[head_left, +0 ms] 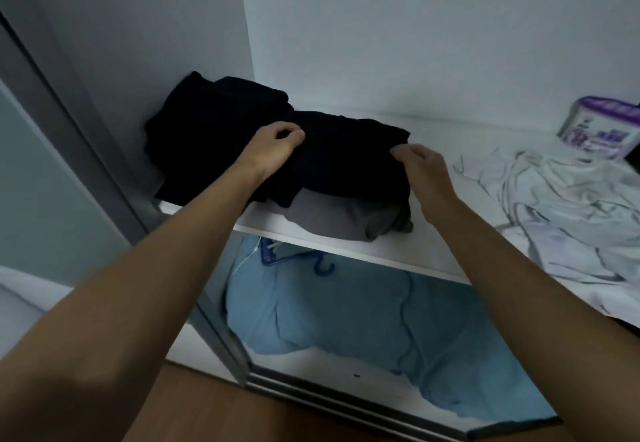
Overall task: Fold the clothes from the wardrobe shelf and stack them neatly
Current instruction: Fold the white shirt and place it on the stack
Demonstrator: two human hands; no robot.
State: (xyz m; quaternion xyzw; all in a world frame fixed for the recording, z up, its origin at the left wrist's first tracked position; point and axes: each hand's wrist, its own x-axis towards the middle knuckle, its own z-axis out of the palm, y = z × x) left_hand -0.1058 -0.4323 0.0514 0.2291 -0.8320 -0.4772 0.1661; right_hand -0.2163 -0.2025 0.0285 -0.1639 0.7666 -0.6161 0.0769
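Note:
A black garment (346, 161) lies folded on the white wardrobe shelf (398, 251), on top of a grey garment (332, 216). More black cloth (214, 119) is piled behind it in the shelf's left corner. My left hand (273, 145) hovers with loosely curled fingers over the black garment's left part. My right hand (420, 164) sits at the garment's right edge, fingertips curled at the cloth. Whether either hand actually pinches the fabric is unclear.
A crumpled white garment with dark lines (561, 206) lies on the shelf's right side. A purple and white box (599, 126) stands at the back right. Below the shelf lie blue bedding (363, 320) and blue hangers (294, 258). A sliding door frame (86, 150) runs along the left.

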